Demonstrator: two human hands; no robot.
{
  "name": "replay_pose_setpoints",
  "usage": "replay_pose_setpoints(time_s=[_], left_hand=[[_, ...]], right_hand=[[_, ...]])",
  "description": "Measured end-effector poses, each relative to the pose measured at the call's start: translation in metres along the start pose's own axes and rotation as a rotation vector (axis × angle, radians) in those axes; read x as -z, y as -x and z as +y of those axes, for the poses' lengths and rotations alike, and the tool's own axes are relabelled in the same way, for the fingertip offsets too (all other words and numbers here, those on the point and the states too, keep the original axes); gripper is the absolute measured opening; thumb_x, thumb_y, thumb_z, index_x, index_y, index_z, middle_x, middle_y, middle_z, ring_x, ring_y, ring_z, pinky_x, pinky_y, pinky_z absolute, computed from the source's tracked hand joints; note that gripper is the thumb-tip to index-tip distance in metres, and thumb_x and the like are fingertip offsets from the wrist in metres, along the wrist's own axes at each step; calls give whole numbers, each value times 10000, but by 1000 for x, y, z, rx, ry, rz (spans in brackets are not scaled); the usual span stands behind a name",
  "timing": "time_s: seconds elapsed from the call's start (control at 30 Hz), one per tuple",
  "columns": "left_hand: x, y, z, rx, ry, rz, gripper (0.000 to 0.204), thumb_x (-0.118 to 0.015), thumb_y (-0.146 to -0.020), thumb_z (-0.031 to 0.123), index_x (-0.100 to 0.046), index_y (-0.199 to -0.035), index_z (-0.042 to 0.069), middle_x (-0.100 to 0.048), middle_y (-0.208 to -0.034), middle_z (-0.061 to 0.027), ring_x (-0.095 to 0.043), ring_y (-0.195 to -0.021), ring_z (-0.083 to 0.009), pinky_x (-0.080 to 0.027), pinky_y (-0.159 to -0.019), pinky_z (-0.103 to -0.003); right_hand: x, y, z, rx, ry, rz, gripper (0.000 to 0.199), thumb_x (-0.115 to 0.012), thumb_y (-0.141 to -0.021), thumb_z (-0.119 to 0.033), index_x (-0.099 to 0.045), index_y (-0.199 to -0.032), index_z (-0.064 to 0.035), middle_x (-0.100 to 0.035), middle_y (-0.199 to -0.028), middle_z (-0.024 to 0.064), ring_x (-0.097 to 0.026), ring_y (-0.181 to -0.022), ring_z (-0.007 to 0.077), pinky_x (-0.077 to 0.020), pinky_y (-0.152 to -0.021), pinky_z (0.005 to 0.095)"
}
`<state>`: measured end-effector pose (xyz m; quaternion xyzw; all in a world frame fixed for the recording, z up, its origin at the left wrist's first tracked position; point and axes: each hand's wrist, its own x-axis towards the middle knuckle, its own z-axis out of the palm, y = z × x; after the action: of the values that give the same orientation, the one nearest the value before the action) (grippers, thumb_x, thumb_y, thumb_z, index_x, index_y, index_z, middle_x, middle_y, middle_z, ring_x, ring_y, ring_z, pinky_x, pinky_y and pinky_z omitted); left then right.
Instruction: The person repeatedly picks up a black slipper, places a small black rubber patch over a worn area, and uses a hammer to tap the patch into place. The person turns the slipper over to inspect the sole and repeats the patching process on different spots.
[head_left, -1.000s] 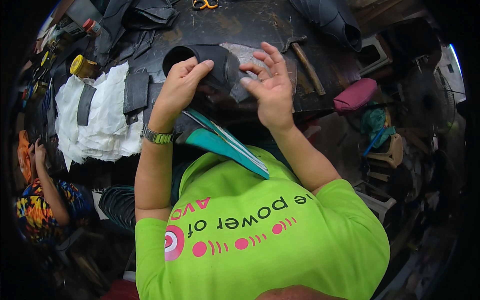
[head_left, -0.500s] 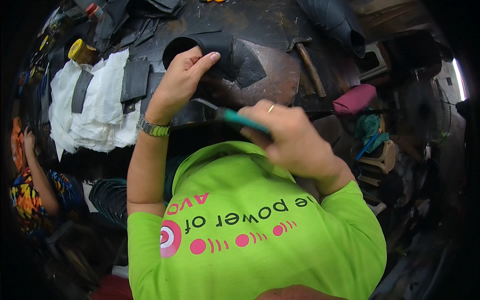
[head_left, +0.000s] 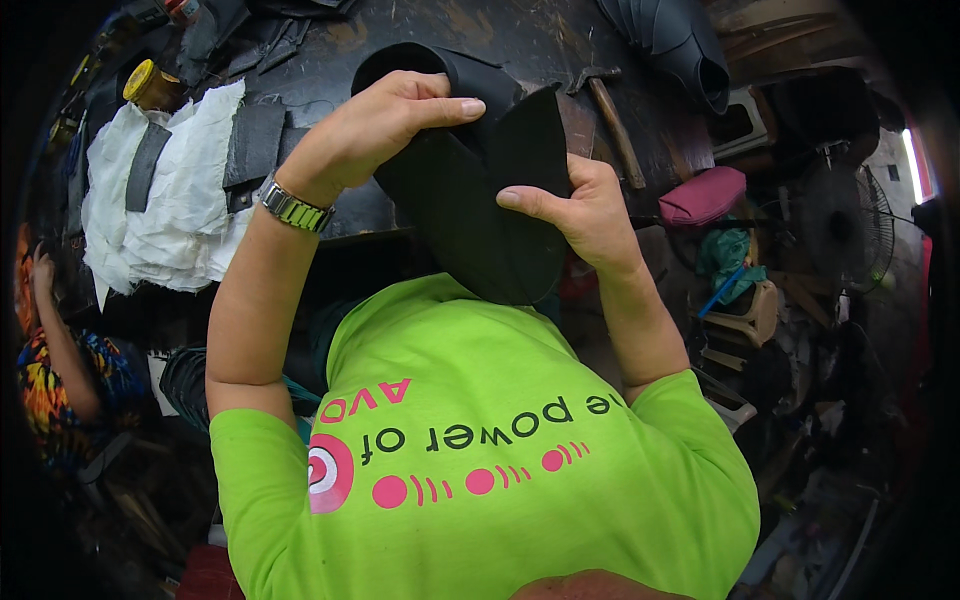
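Observation:
Both hands hold a curled black leather-like piece (head_left: 440, 220), which hangs over the near edge of the dark worktable, close to my green shirt. My left hand (head_left: 395, 125), with a metal-banded watch at the wrist, is closed on its upper left part, beside a rolled end. Its thumb points right along the surface. My right hand (head_left: 595, 215) pinches the right side, thumb on top and fingers hidden behind. Beyond the piece, a wooden-handled hammer (head_left: 612, 120) lies on the table.
White cloth (head_left: 200, 190) with black strips lies at the left, near a yellow-lidded jar (head_left: 150, 85). Rolled black sheets (head_left: 670, 45) rest far right. A pink pouch (head_left: 703, 196) and a fan (head_left: 850, 220) are to the right. Another person's arm (head_left: 62, 345) shows far left.
The green-handled tool has gone from my right hand and out of sight. That hand now grips the black piece, which has been drawn up toward me and spread. My left hand has moved slightly.

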<state>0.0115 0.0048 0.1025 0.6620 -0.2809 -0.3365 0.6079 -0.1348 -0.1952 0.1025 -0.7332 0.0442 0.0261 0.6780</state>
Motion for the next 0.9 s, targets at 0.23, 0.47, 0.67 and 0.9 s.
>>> replay_pose_setpoints(time_s=[0.23, 0.47, 0.67, 0.9], left_hand=[[-4, 0, 1, 49, -71, 47, 430, -730, -931, 302, -470, -616, 167, -342, -623, 139, -327, -556, 24, -255, -495, -202], [-4, 0, -2, 0, -114, 29, 436, -742, -913, 334, -491, -604, 158, -347, -616, 139, -340, -561, 24, -255, -510, -214], [0, 1, -4, 56, -28, -33, 406, -740, -910, 316, -538, -606, 137, -376, -608, 139, -368, -557, 22, -273, -516, -208], [0, 4, -5, 81, -32, -30, 362, -742, -900, 298, -598, -623, 115, -463, -589, 123, -441, -549, 23, -313, -522, -185]], right_hand=[[-1, 6, 9, 80, -57, 15, 197, -791, -834, -22, -729, -1017, 18, -741, -909, 38, -670, -814, 82, -548, -734, 233], [-2, 7, 10, 72, -83, 12, 206, -798, -828, -16, -735, -1022, 15, -740, -914, 32, -666, -824, 80, -549, -749, 237], [-4, 4, 15, 72, -112, 17, 206, -797, -827, -11, -737, -1023, 14, -741, -909, 34, -671, -821, 83, -551, -749, 240], [-5, 2, 19, 78, -124, 31, 213, -796, -828, -12, -736, -1031, 18, -744, -920, 39, -673, -824, 85, -556, -750, 241]])
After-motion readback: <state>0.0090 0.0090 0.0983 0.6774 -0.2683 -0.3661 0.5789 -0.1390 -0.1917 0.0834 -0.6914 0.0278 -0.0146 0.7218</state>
